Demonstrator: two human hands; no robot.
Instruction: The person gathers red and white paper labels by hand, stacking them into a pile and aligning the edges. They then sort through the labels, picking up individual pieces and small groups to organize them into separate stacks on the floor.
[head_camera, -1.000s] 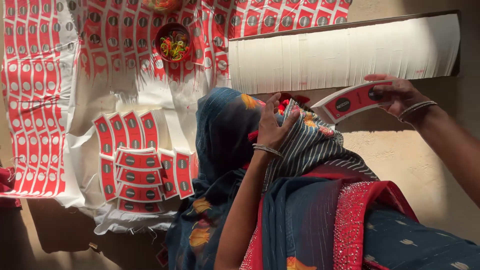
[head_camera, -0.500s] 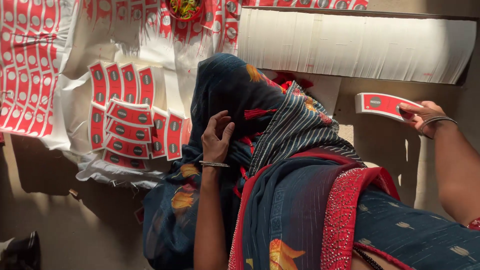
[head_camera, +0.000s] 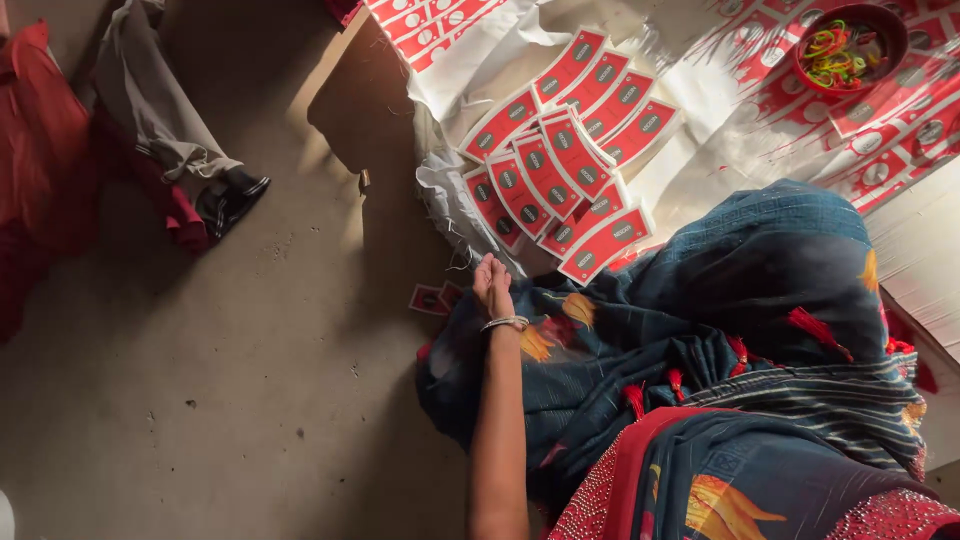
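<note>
Left hand (head_camera: 492, 283): reaches down to the floor beside the blue cloth, fingers narrow, holding nothing visible. Two small red cards (head_camera: 436, 297) lie just left of those fingers, flat. Stacked red labels (head_camera: 556, 172) sit above. Right hand: out of view.

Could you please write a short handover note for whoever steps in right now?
Left hand: stretched down to the floor, fingers together, close to small red cards lying by the blue cloth's edge; whether it grips anything is unclear.
Right hand: out of view.
Done: a fanned heap of red label bundles lies on the white sheet; a bowl of rubber bands sits beyond.
Left: the loose floor cards lie outside the heap.
</note>
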